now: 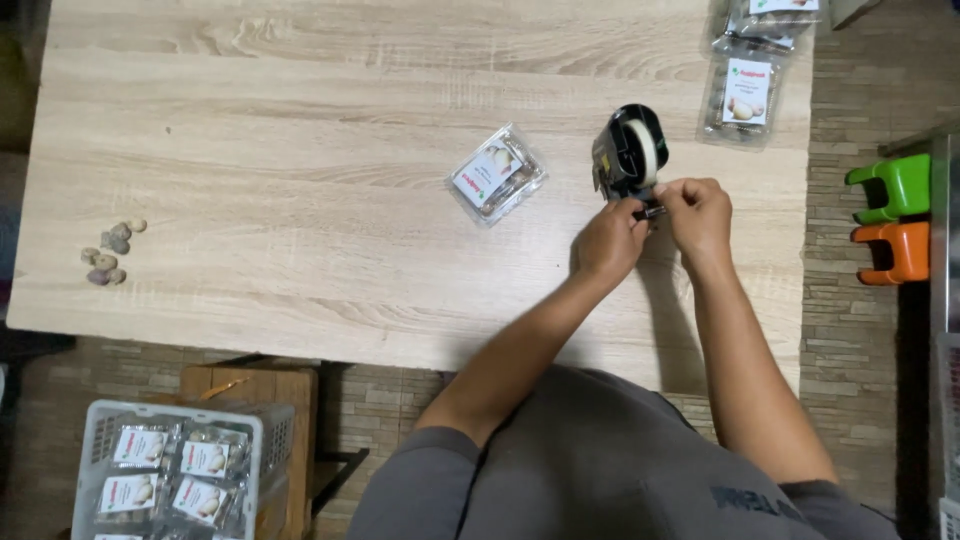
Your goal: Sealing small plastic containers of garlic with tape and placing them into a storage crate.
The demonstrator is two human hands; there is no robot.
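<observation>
Tape dispenser (630, 150) on table (300, 200); both hands' grip pinching its tape end; clear labelled pack (497, 174) just left

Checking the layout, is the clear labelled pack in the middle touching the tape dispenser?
Apart. The head view shows bare table between the pack and the tape dispenser.

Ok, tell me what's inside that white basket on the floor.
The white basket holds clear labelled packs laid flat side by side. Anything beneath that top layer is covered.
</observation>
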